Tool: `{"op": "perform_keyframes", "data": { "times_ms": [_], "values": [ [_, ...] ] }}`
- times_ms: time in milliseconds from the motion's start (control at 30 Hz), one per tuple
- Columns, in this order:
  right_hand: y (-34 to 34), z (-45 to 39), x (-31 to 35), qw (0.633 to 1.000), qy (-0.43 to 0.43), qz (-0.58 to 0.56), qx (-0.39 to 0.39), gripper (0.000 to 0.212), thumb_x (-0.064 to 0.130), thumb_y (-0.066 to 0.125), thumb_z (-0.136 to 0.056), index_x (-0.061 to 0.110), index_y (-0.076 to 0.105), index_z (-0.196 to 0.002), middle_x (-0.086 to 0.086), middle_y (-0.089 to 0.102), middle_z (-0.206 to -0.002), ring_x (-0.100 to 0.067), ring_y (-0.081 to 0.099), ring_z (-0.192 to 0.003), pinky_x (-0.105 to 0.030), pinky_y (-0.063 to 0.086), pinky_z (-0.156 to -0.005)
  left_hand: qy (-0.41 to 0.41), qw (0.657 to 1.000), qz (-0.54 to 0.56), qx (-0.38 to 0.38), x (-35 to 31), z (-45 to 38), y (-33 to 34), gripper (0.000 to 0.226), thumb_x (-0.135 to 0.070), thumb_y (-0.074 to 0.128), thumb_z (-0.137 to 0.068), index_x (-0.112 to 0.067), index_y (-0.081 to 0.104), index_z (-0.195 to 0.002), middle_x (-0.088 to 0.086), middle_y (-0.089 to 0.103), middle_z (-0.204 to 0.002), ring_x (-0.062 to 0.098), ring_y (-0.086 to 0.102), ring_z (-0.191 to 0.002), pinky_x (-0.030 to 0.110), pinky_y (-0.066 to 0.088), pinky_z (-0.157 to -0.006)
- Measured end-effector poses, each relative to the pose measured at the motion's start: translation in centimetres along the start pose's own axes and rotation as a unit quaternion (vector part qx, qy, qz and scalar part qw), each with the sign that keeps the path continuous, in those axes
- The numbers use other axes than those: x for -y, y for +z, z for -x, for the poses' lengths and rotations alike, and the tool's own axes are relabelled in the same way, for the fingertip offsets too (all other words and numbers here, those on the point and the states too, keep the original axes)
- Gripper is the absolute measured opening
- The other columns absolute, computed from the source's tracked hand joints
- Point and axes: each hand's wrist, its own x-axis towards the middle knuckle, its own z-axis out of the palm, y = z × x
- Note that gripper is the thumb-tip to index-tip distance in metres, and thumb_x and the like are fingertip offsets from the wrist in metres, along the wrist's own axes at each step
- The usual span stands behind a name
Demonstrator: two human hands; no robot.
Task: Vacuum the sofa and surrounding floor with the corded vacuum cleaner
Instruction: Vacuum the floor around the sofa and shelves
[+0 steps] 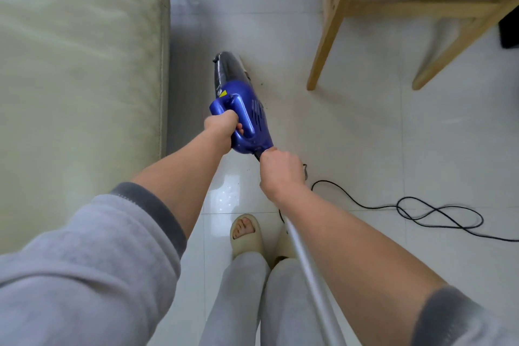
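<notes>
One blue vacuum [243, 109] hangs over the white floor [365, 135], just right of the sofa [78, 64]. The left hand [223, 125] has its fingers wrapped round the handle. The right hand [282, 170] has its fingers curled on the cord [421, 212] at the vacuum's tail. One silver tube [314, 284] runs under the right forearm. Two slippers [247, 236], two wooden chair legs [325, 36].

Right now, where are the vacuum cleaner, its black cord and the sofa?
vacuum cleaner [247, 109]: head view, on its blue body.
black cord [438, 215]: head view, on the floor loops.
sofa [81, 64]: head view, on the seat cushion.
</notes>
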Motion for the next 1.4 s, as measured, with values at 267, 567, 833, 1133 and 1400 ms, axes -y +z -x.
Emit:
{"op": "perform_keyframes", "data": {
  "times_ms": [267,567,833,1133,1400],
  "values": [
    [-0.7,-0.5,1.9,0.999,-0.023,0.026,-0.010,0.025,0.002,0.049,-0.090,0.008,0.049,-0.115,-0.006,0.059,-0.107,-0.022,0.049,-0.075,-0.028,0.038,-0.062,-0.008,0.998,0.063,-0.011,0.1,-0.8,-2.7,0.016,-0.002,0.045,-0.081,-0.007,0.052,-0.094,0.003,0.050,-0.055,0.015,0.050,-0.047,0.022,0.044,-0.052],
    [-0.2,-1.7,-0.4,0.997,-0.009,0.068,-0.035,0.077,0.010,0.054,-0.089,0.002,0.010,-0.152,-0.001,0.064,-0.105,-0.022,0.064,-0.095,-0.028,0.036,-0.061,-0.018,0.995,0.102,-0.010,-1.1,-0.4,0.0,0.021,-0.026,0.053,-0.091,-0.012,0.053,-0.075,-0.003,0.050,-0.054,0.013,0.049,-0.052,0.027,0.047,-0.068],
    [0.6,-0.9,-4.4,0.996,0.074,0.028,-0.030,0.053,0.008,0.054,-0.090,-0.001,0.035,-0.139,-0.005,0.062,-0.115,-0.024,0.063,-0.103,-0.028,0.037,-0.067,-0.008,0.998,0.050,0.046,-1.5,1.1,5.0,0.023,-0.027,0.053,-0.092,-0.012,0.051,-0.076,-0.001,0.050,-0.058,0.015,0.051,-0.054,0.026,0.046,-0.064],
    [2.1,2.4,-9.4,0.993,0.118,0.017,-0.018,0.033,0.009,0.050,-0.092,0.012,0.048,-0.125,-0.002,0.064,-0.111,-0.023,0.063,-0.102,-0.028,0.037,-0.068,-0.006,0.989,0.021,0.148,0.5,5.2,10.3,0.012,-0.002,0.050,-0.085,-0.005,0.052,-0.073,0.001,0.052,-0.040,0.018,0.053,-0.047,0.026,0.050,-0.064],
    [2.6,4.3,-9.3,0.986,0.150,-0.074,-0.006,0.025,0.009,0.050,-0.089,0.015,0.054,-0.113,-0.004,0.064,-0.100,-0.025,0.061,-0.090,-0.029,0.037,-0.064,0.011,0.991,0.002,0.135,1.1,7.2,10.8,0.014,-0.008,0.056,-0.089,-0.006,0.054,-0.076,0.004,0.053,-0.052,0.013,0.051,-0.038,0.019,0.045,-0.041]
  ]
}}
